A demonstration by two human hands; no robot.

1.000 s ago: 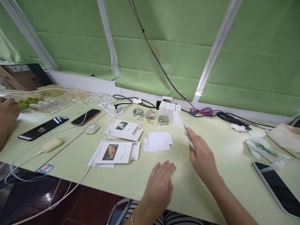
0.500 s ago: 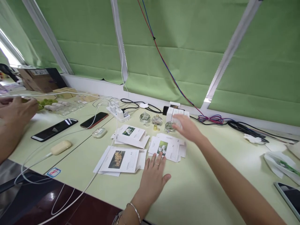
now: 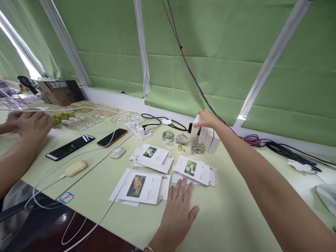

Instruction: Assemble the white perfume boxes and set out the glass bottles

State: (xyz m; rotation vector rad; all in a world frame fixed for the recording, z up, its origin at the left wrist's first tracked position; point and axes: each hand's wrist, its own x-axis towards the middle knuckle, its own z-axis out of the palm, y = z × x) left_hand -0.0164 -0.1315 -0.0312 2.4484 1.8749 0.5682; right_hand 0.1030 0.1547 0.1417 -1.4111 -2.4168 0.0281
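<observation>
My left hand [image 3: 179, 210] lies flat with fingers spread, its tips at the lower edge of an unfolded white carton with a white-flower picture [image 3: 190, 168]. My right hand [image 3: 207, 119] grips the top of a small white box [image 3: 195, 126], tilted up at the left end of a row of upright white boxes [image 3: 210, 139]. In front of that row sit a round glass bottle [image 3: 197, 147] and two similar bottles [image 3: 182, 139], with a small gold cap [image 3: 180, 148] beside them. Two more flattened cartons, one with a white flower [image 3: 151, 153], one with orange blossoms [image 3: 138, 186], lie left.
A power strip [image 3: 139, 129], a red-edged phone [image 3: 112, 137], a black phone [image 3: 70, 147] and earbud cases [image 3: 75, 168] lie left, with white cables across the table. Another person's hands [image 3: 34, 124] work at far left. Black cables [image 3: 286, 150] run along the back wall.
My right hand has moved from above the bottle and box row to the row's left end, where it has taken hold of a box. The view has shifted a little; my left hand stays flat.
</observation>
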